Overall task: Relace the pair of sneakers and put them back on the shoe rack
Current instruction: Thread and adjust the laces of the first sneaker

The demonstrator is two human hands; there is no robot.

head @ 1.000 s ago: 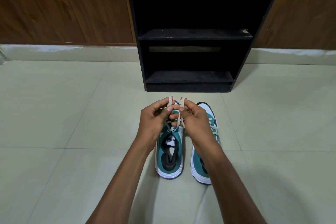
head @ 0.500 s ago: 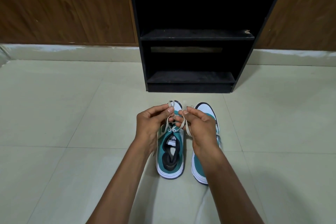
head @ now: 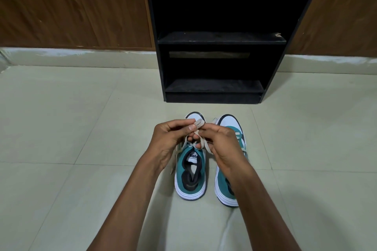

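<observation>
Pinching the lace above the left sneaker, your left hand and right hand have fingers closed on it; the right sneaker sits beside, before the rack.

Both forearms are bare with no sleeves showing. The left grip and the right grip carry no rings, watch or gloves; short, unpainted nails show on the fingertips.
</observation>
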